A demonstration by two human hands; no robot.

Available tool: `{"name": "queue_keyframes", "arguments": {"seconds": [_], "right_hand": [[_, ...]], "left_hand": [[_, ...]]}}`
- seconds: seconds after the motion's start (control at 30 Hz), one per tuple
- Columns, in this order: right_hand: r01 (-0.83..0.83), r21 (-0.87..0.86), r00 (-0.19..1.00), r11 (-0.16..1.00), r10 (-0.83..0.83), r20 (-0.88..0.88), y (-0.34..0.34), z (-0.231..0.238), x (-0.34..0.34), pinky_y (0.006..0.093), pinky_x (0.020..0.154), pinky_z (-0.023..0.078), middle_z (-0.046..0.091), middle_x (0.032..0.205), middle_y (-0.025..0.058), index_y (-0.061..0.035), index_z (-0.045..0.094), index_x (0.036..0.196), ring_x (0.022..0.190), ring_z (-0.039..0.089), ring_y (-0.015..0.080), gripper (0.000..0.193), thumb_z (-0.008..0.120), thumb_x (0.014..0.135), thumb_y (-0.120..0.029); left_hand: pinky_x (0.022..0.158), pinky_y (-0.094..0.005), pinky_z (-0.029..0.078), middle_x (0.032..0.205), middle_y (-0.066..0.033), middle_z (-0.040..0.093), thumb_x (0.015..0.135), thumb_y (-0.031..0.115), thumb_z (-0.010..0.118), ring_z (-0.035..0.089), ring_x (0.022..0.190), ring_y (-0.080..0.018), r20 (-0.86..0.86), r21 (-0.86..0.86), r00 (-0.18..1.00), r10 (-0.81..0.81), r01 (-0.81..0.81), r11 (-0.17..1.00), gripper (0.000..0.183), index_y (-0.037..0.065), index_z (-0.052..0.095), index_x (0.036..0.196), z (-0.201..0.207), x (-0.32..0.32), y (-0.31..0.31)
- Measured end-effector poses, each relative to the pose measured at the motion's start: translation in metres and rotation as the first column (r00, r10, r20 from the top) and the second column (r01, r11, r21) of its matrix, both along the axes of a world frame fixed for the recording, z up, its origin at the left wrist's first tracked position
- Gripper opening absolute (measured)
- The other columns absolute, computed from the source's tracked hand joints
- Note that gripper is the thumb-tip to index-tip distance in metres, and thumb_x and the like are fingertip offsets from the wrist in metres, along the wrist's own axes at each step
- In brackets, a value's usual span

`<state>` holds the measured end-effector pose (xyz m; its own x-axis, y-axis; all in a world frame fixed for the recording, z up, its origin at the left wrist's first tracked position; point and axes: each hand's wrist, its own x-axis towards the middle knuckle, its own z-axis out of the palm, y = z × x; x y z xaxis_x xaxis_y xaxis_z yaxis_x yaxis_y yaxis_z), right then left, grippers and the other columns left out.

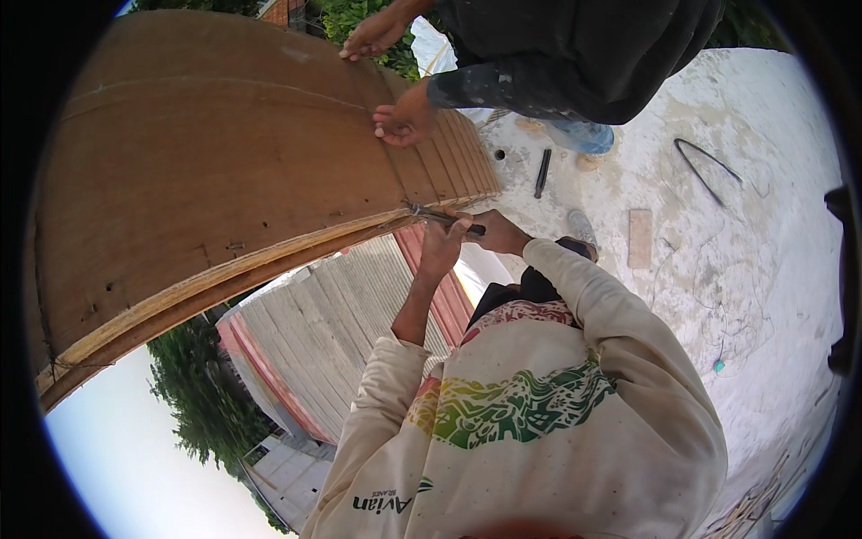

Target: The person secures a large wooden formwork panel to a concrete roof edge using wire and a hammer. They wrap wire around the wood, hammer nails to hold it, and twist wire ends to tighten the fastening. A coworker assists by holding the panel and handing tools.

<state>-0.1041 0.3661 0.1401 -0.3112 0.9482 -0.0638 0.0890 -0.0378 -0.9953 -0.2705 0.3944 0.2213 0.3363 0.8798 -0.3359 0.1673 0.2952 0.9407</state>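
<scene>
Just right of the middle, a dark pair of pincers (444, 217) has its head against a bit of wire (410, 207) at the edge of a large brown plywood panel (224, 162). My left hand (435, 250) is closed around the tool from below. Beside it, my right hand (503, 234) is closed on the handle end, its fingers partly hidden. Across the panel, a co-worker in dark clothing has one hand (409, 115) with curled fingers at the panel and the other hand (375, 36) by its far edge.
Timber battens (242, 269) run under the panel's near edge. Below lies a corrugated roof (332, 296). On the pale concrete floor (763, 260) at right are a black bar (543, 173), a flat block (639, 238), a bent black rod (700, 166) and, lower, thin sticks (754, 499).
</scene>
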Motion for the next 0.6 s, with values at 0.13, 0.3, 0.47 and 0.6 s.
{"name": "queue_keyframes", "arguments": {"seconds": [0.13, 0.3, 0.47, 0.6], "right_hand": [[-0.008, 0.046, 0.999, 0.999, 0.01, -0.042, 0.008, -0.002, 0.002, 0.041, 0.087, 0.056, 0.077, 0.107, 0.0228, -0.0077, 0.071, 0.131, 0.095, 0.074, 0.0326, 0.044, 0.082, 0.093, -0.027], [-0.054, 0.066, 0.998, 0.996, 0.056, -0.034, 0.015, 0.002, 0.008, 0.0441, 0.095, 0.054, 0.076, 0.113, 0.02, -0.0065, 0.073, 0.124, 0.106, 0.072, 0.0353, 0.038, 0.082, 0.092, -0.025], [-0.017, 0.105, 0.999, 0.994, 0.023, -0.049, 0.018, 0.004, 0.008, 0.0445, 0.095, 0.053, 0.075, 0.112, 0.02, -0.0056, 0.073, 0.123, 0.105, 0.071, 0.0343, 0.037, 0.082, 0.092, -0.025], [-0.124, -0.149, 0.99, 0.981, 0.132, 0.045, 0.001, 0.027, 0.012, 0.0462, 0.086, 0.052, 0.075, 0.094, 0.0185, -0.0038, 0.073, 0.118, 0.089, 0.069, 0.0315, 0.036, 0.083, 0.092, -0.026]], "left_hand": [[0.083, -0.0303, 0.057, 0.109, -0.014, 0.073, 0.103, 0.013, 0.071, 0.07, 0.098, -0.0173, -0.082, 0.081, 0.997, -0.001, 0.008, 0.997, 0.032, 0.001, 0.047, 0.12, 0.005, 0.007, 0.0], [0.079, -0.0317, 0.059, 0.102, -0.0109, 0.069, 0.103, 0.008, 0.067, 0.069, 0.093, -0.0162, -0.111, 0.121, 0.994, 0.01, 0.004, 0.993, 0.019, -0.003, 0.057, 0.114, 0.006, 0.01, 0.0], [0.079, -0.0268, 0.055, 0.099, -0.0077, 0.07, 0.105, 0.016, 0.069, 0.066, 0.093, -0.0132, -0.137, 0.141, 0.99, 0.034, -0.015, 0.99, 0.024, -0.001, 0.055, 0.115, 0.001, 0.01, 0.003], [0.073, -0.0264, 0.052, 0.09, -0.0041, 0.07, 0.105, 0.021, 0.07, 0.065, 0.085, -0.0115, -0.269, 0.093, 0.963, -0.034, 0.061, 0.994, 0.024, -0.001, 0.063, 0.108, 0.015, 0.006, 0.0]]}}
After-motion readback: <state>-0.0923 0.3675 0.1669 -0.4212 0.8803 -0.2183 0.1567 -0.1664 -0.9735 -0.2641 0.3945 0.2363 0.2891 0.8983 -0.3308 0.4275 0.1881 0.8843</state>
